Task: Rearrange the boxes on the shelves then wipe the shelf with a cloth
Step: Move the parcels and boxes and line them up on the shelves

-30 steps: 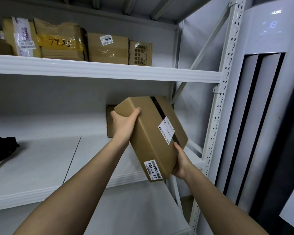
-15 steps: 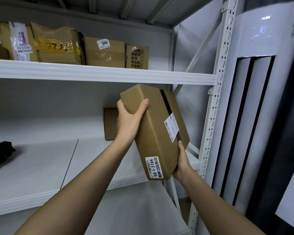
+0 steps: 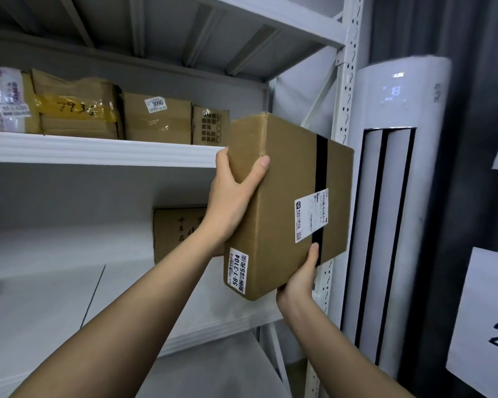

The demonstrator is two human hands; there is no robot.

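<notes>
I hold a tall brown cardboard box (image 3: 282,202) with a black tape stripe and white labels, raised to the level of the upper shelf's edge. My left hand (image 3: 230,193) grips its upper left corner, thumb on the front face. My right hand (image 3: 299,278) holds its lower right corner from beneath. A small brown box (image 3: 176,234) stands at the back of the middle shelf (image 3: 55,305), partly behind my left wrist. Several brown boxes (image 3: 156,122) line the upper shelf (image 3: 98,150).
A white perforated shelf upright (image 3: 346,90) runs just right of the held box. A tall white air conditioner (image 3: 391,196) stands beyond it. White paper signs (image 3: 486,326) hang at the far right. A lower shelf (image 3: 213,369) lies beneath my arms.
Both hands have lifted the box upward, from in front of the middle shelf to the height of the upper shelf's edge. The view has tilted up and the black cloth at left is out of sight.
</notes>
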